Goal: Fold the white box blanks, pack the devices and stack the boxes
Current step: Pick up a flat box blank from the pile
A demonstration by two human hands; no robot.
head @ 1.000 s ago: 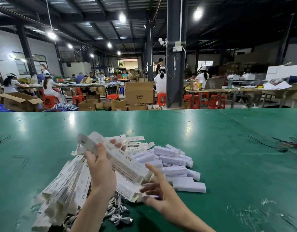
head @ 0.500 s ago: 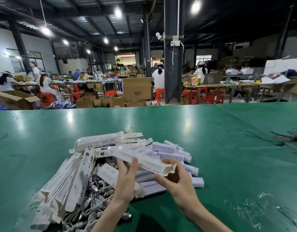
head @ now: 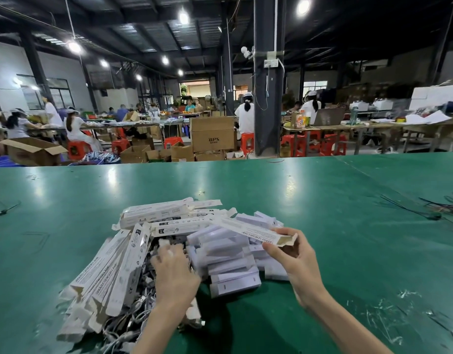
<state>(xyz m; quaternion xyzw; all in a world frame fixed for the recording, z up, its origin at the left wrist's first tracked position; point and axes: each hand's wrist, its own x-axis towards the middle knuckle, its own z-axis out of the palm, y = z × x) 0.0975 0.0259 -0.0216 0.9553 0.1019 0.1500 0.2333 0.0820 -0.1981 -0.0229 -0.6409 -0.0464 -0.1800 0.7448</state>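
My right hand (head: 295, 261) grips the open end of a long white box (head: 248, 229), which points up and to the left over the pile. My left hand (head: 173, 270) reaches down into the tangle of white devices and cables (head: 143, 302), fingers curled among them; what it holds is hidden. Flat white box blanks (head: 110, 274) lie fanned on the left of the pile. More folded long boxes (head: 156, 213) rest at the back. Small white boxes (head: 233, 272) are heaped between my hands.
The green table (head: 322, 200) stretches wide around the pile. Black cable ties (head: 424, 210) lie at the far right and one (head: 5, 209) at the far left. Scraps of clear film (head: 386, 315) sit near the right front. Workers and cartons fill the hall beyond.
My left hand let go of the long box and dropped into the cable pile. My right hand took the box by its open end and moved it right.
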